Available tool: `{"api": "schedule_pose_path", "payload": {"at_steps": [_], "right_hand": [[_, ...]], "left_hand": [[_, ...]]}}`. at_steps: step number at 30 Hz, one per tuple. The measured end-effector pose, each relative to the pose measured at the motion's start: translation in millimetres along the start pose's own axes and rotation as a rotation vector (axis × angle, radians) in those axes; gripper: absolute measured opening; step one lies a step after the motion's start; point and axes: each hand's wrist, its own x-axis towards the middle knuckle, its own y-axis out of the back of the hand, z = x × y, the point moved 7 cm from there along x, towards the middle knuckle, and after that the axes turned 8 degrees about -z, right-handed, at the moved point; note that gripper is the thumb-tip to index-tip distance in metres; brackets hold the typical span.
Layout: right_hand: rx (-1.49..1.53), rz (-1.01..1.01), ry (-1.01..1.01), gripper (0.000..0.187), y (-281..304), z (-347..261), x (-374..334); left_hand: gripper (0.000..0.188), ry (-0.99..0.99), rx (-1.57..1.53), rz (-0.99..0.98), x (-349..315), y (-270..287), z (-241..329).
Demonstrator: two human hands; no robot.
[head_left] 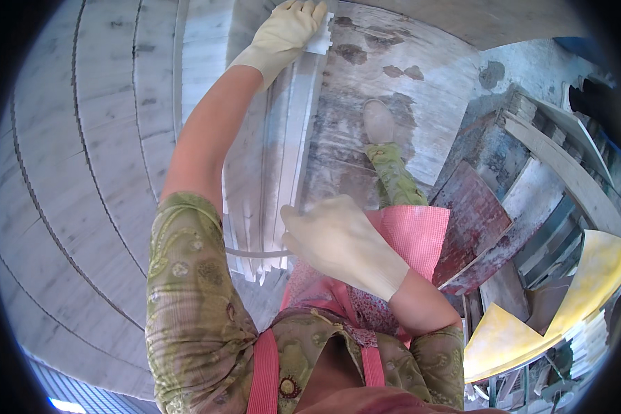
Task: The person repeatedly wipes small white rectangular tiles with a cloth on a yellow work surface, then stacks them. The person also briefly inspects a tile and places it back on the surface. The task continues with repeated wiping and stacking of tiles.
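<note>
At the far end of the strips [276, 152], my left hand [286, 31] bends its fingers over a white piece [319, 43], which lies by the stained board [428, 131]; these fingers reach the upper border of the view, so whether they grasp the piece or only press it, I cannot tell. My right hand [345, 241] is blurred, in front of my pink apron [415, 231] and near the strips' near ends; I see nothing in it, but whether its fingers are clenched or released, I cannot tell. As I judge, the work is somewhere in its middle: the strips already lie lengthwise together, yet their near ends look uneven, and how many are left I cannot say. A curved bar [255, 254] crosses close to these ends. On the left, the wide slabs [103, 172] have rough edges and leave, I think, little room. The better room seems to be on the right, above the stained board, where only my shoe [378, 121] shows; farther right, the red board [472, 217] and the yellow sheet [507, 338] limit it.
</note>
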Motion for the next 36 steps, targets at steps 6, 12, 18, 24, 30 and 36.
{"api": "schedule_pose_path", "payload": {"at_steps": [6,12,18,24,30,36], "right_hand": [[0.010,0.078,0.065,0.017,16.8,-3.0,1.6],[0.030,0.049,0.017,0.017,21.8,1.5,5.0],[0.042,0.035,0.022,0.017,21.6,-0.9,6.0],[0.022,0.029,0.013,0.023,23.2,-1.5,9.3],[0.084,0.038,0.036,0.025,20.5,-6.7,20.6],[0.058,-0.057,-0.120,0.032,12.7,10.7,33.0]], "left_hand": [[0.024,0.078,-0.030,-0.145,5.3,-23.7,1.8],[0.021,0.159,-0.006,-0.008,2.9,-32.3,-7.9],[0.030,0.198,-0.179,-0.170,1.0,-43.3,-27.4],[0.057,0.151,0.021,-0.260,1.9,-39.5,-31.1],[0.078,0.255,-0.202,0.038,-19.4,-35.4,-26.9],[0.076,0.342,-0.597,-0.374,-7.7,-59.2,-35.2]]}}
